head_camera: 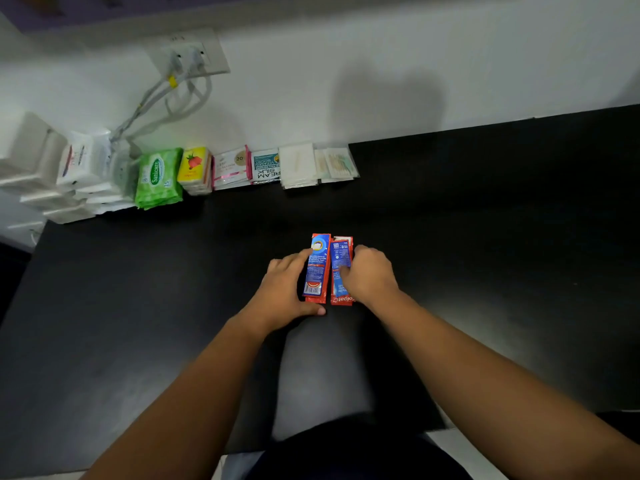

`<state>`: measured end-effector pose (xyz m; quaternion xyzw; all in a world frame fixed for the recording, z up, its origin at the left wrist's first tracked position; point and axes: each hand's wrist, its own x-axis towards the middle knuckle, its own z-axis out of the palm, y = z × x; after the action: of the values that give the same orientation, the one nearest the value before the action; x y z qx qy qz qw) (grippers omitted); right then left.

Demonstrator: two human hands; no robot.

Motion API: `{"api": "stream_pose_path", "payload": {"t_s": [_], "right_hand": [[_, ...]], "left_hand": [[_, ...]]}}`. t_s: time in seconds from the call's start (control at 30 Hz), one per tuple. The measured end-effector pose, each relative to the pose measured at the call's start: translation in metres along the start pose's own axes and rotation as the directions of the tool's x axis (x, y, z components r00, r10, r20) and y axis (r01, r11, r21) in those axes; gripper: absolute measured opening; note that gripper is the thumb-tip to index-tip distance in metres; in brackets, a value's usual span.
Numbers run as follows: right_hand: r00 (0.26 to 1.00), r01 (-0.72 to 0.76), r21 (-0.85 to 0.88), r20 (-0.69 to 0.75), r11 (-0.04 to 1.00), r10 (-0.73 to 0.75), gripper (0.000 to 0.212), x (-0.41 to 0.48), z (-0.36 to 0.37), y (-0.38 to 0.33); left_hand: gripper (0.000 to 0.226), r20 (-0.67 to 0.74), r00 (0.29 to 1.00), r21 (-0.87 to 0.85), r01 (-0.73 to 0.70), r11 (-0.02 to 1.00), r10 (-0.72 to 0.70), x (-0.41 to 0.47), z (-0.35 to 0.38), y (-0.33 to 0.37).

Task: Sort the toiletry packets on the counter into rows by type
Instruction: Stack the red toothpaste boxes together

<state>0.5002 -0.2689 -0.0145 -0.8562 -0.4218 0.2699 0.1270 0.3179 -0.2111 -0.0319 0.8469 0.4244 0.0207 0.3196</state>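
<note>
- Two bare forearms reaching forward from the bottom edge over the black matte desk [485, 209].
- Left hand [287, 292] spread flat beside the left stack of red-and-blue toothpaste sachets [317, 268]: fingers laid over its upper left edge, thumb tucked under its near end, cupping rather than gripping.
- Right hand [369, 275] loosely curled against the right stack of red-and-blue toothpaste sachets [341, 261], fingertips pressing its blue face; not closed around it.
- Both stacks lying flat mid-desk, long sides parallel and just beside each other, near ends roughly level.
- Well beyond, a row of packets along the wall edge, left to right: green soft wet-wipe pack [159, 178], yellow stack of small sachets with a strawberry print [195, 169], pink-edged white sachets [232, 166], white-and-teal conditioner sachets [265, 166], plain white flat packets [298, 164], clear packets of what look like cotton buds [337, 164], blurred.
- Far left, a heap of white boxes and packs [52, 174], partly off the desk edge.
- On the white wall above, a grey wall socket plate [194, 51] with pale cables [166, 95] hanging toward the heap.
</note>
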Motion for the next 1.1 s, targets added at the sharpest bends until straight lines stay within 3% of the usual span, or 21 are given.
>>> {"api": "stream_pose_path", "payload": {"t_s": [0.07,0.13,0.23,0.3,0.53,0.77,0.83,0.93,1.1], "right_hand": [[0.99,0.114,-0.09,-0.078,0.989,-0.121,0.047,-0.005,0.002,0.008],[0.955,0.275,-0.113,-0.084,0.955,-0.285,0.069,-0.009,0.003,0.021],[0.902,0.416,-0.049,0.146,0.908,-0.406,0.111,-0.014,0.003,0.041],[0.877,0.453,-0.091,0.223,0.887,-0.425,0.119,-0.016,0.01,0.051],[0.867,0.497,-0.201,0.071,0.844,-0.493,0.083,-0.015,0.029,0.065],[0.876,0.459,-0.217,-0.055,0.862,-0.48,0.071,-0.006,0.032,0.074],[0.873,0.461,-0.218,-0.062,0.86,-0.483,0.069,-0.005,0.033,0.075],[0.866,0.467,-0.194,-0.095,0.863,-0.49,0.066,-0.006,0.034,0.076],[0.869,0.455,-0.181,-0.125,0.872,-0.479,0.066,-0.006,0.037,0.076]], "left_hand": [[0.118,0.012,0.999,0.115,-0.052,0.992,0.051,0.001,0.001,-0.005],[0.115,0.023,0.996,0.185,-0.088,0.979,0.085,0.004,0.003,-0.01],[0.106,0.041,0.991,0.231,-0.132,0.964,0.126,0.01,0.004,-0.016],[0.102,0.066,0.988,0.256,-0.154,0.954,0.142,0.013,0.004,-0.018],[0.09,0.087,0.971,0.316,-0.237,0.919,0.221,0.024,0.007,-0.013],[0.089,0.055,0.968,0.402,-0.246,0.882,0.245,0.042,0.012,0.016],[0.089,0.03,0.975,0.333,-0.217,0.918,0.22,0.04,0.012,0.021],[0.071,-0.078,0.988,0.14,-0.124,0.982,0.135,0.035,0.014,0.026],[0.058,-0.131,0.99,-0.016,-0.044,0.999,0.042,0.033,0.014,0.033]]}}
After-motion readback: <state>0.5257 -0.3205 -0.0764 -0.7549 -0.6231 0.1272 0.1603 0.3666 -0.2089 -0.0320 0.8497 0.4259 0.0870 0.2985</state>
